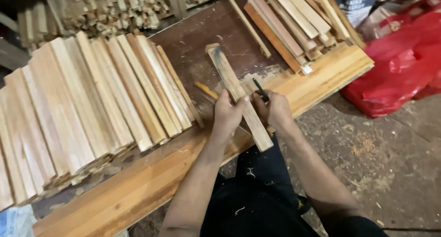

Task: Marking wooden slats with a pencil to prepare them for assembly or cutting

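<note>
A long wooden strip (227, 74) lies diagonally across the dark workboard (202, 39), its near end sticking out over the board's front edge. My left hand (227, 115) grips the strip from the left side near its middle. My right hand (272, 109) rests against the strip's right side and holds a dark green pencil (259, 87), tip close to the wood. A short yellow-orange stick (205, 90) lies on the board just left of my left hand.
A wide row of cut wooden strips (92, 108) leans on the left. More strips (294, 21) are stacked at the back right. A thick plank (138, 182) forms the bench's front edge. A red plastic bag (399, 67) sits on the dusty floor at right.
</note>
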